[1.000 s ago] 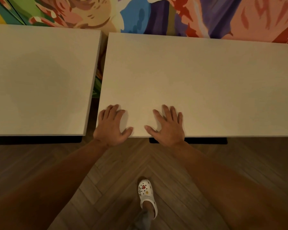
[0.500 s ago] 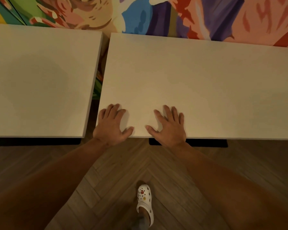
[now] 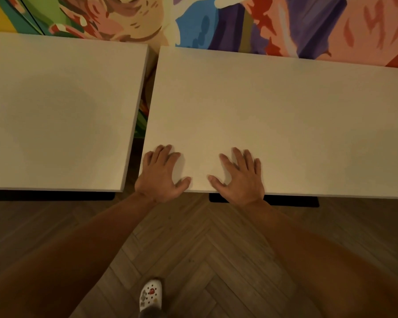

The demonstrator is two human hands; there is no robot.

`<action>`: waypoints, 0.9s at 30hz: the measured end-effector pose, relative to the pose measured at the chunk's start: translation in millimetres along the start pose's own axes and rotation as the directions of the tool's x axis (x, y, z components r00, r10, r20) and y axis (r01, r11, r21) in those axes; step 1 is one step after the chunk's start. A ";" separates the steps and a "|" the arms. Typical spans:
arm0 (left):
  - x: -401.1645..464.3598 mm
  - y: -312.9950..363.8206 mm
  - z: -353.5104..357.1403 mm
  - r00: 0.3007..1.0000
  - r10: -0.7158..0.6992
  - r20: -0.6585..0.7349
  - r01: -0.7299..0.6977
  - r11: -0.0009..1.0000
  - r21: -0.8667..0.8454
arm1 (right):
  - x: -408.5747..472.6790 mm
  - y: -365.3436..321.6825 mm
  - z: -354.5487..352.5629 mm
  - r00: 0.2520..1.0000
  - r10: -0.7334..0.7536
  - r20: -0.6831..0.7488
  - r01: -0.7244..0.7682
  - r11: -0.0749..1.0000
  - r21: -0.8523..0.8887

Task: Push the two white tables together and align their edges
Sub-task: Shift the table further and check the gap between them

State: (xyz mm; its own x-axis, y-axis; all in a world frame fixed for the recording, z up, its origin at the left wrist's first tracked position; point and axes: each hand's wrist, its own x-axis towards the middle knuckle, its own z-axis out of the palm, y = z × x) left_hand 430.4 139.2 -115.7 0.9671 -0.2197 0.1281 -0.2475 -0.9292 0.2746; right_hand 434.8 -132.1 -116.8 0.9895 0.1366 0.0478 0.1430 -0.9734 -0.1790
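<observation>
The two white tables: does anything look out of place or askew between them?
Yes. A gap separates the left table from the right table, and the right table's far edge sits lower in the picture. Both the left hand and right hand rest flat on the right table.

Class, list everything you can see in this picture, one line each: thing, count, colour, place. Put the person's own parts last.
left table: 1, white, left, apart from the other by a narrow gap
right table: 1, white, right, under both hands
mural: 1, many colours, behind the tables
floor: 1, brown herringbone wood, below
table base: 1, black, under right table's near edge
left hand: 1, flat on right table's near left corner
right hand: 1, flat on near edge
shoe: 1, white with charms, bottom
</observation>
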 end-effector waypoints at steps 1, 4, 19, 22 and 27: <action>0.1 -0.5 0.3 1.000 0.001 -0.006 -0.001 1.000 0.000 | -0.2 -0.1 -0.1 1.000 0.000 0.000 0.000 1.000 0.001; 1.1 -0.8 1.4 1.000 0.004 -0.012 -0.004 1.000 -0.007 | -0.1 0.3 -1.3 1.000 0.000 0.007 0.000 1.000 0.000; 2.8 2.9 -7.4 0.998 -0.017 0.065 0.022 0.996 -0.086 | -0.6 -0.6 -8.1 0.997 0.031 0.064 -0.031 1.000 -0.006; -0.5 3.8 -12.4 0.997 -0.021 0.079 0.036 0.981 -0.189 | -4.3 0.5 -7.9 0.997 0.039 0.072 -0.038 0.999 -0.007; -5.2 -7.6 -25.7 0.995 0.006 0.095 0.034 0.907 -0.419 | -9.7 -10.6 -6.5 0.995 0.103 0.012 -0.103 0.995 0.005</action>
State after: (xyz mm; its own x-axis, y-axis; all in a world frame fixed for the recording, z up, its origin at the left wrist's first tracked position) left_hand 425.8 155.1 -94.0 0.9667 -0.2530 0.0384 -0.2160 -0.7263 0.6526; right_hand 423.5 -124.3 -108.9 0.9991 0.0374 0.0175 0.0400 -0.9815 -0.1875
